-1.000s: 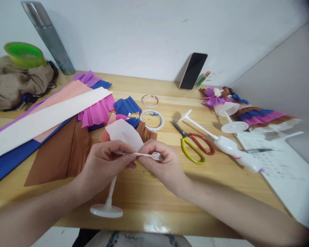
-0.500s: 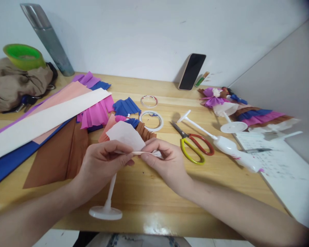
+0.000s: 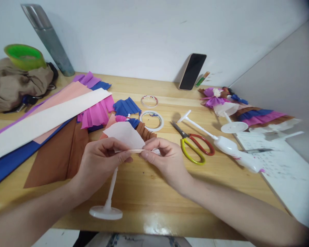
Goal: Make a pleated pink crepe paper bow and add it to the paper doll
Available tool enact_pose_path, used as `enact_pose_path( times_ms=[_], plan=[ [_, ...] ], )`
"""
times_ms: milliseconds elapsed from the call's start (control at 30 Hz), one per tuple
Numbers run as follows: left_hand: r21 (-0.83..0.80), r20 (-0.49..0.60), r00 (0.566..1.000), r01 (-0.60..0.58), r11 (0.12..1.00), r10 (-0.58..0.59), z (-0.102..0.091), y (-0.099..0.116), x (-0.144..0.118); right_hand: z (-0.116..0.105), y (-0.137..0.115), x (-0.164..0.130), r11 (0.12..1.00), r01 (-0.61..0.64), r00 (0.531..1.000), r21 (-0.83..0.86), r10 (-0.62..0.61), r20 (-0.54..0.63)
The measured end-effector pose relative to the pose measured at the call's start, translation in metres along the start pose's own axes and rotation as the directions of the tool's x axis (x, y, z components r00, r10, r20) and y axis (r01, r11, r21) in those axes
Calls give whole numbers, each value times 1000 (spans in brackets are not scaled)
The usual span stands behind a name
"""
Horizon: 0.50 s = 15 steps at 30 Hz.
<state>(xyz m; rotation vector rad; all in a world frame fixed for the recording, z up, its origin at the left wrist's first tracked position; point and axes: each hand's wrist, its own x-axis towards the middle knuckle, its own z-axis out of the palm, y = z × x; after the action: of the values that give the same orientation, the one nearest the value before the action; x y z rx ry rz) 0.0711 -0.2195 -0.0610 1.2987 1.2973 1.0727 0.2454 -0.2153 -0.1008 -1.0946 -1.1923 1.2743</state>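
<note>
A piece of white crepe paper (image 3: 125,133) is pinched between both hands, its lower edge gathered into a narrow fold. My left hand (image 3: 103,156) is closed on the left part of that edge, thumb against fingers. Close beside it, my right hand (image 3: 166,159) pinches the right part, where the paper looks bunched up. Below my left hand stands a white plastic stand (image 3: 106,211) with a round base; its upper end is hidden behind the hand. Brown pleated paper (image 3: 145,131) and blue pleated paper (image 3: 127,106) lie just beyond the hands.
Scissors (image 3: 193,145) with red and yellow handles lie to the right, near a white plastic doll torso (image 3: 229,147). Tape rolls (image 3: 151,120) sit behind the hands. Layered paper strips (image 3: 48,118) cover the left. A phone (image 3: 193,72) leans on the wall; a ruffled paper dress (image 3: 265,118) lies far right.
Both hands stay close together on the white crepe paper. My left hand has shifted slightly up and left, and the paper's free part spreads a little further left.
</note>
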Motion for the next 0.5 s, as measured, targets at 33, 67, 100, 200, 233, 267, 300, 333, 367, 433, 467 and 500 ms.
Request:
enact_pose_path(
  times_ms=[33, 67, 100, 200, 233, 267, 300, 333, 367, 433, 467, 500],
  plan=[
    [6, -2, 1000, -2, 1000, 2, 0, 0, 0, 0, 0, 0, 1000, 3, 1000, -4, -3, -3],
    [9, -4, 1000, -6, 1000, 6, 0, 0, 0, 0, 1, 0, 1000, 5, 1000, -7, -5, -4],
    [9, -8, 1000, -8, 1000, 8, 0, 1, 0, -1, 1, -1, 1000, 6, 1000, -9, -6, -4],
    [-1, -16, 1000, -7, 1000, 7, 0, 1, -1, -1, 1, -1, 1000, 16, 1000, 2, -16, 0],
    [-1, -16, 1000, -6, 1000, 6, 0, 1, -2, 0, 1, -1, 1000, 21, 1000, 12, -21, -1],
    [3, -13, 1000, -6, 1000, 6, 0, 0, -2, 0, 1, -1, 999, 24, 1000, 22, -24, -3],
    [10, -10, 1000, -4, 1000, 4, 0, 0, -2, 0, 1, -1, 999, 24, 1000, 35, -23, -4],
    [19, -6, 1000, -3, 1000, 4, 0, -1, -2, 0, 1, -1, 999, 23, 1000, 49, -22, -6],
    [27, -4, 1000, -2, 1000, 2, 0, -1, -2, 0, 1, 0, 998, 20, 1000, 60, -20, -8],
    [37, -1, 1000, 4, 999, -4, -1, -2, -2, 0, 1, 0, 997, 15, 1000, 72, -14, -10],
    [39, 0, 1000, 5, 999, -5, -1, -2, -2, 0, 1, 1, 997, 14, 1000, 71, -13, -13],
    [40, 2, 1000, 5, 999, -5, -1, -2, -2, 0, 0, 1, 998, 13, 1000, 67, -12, -15]
  ],
)
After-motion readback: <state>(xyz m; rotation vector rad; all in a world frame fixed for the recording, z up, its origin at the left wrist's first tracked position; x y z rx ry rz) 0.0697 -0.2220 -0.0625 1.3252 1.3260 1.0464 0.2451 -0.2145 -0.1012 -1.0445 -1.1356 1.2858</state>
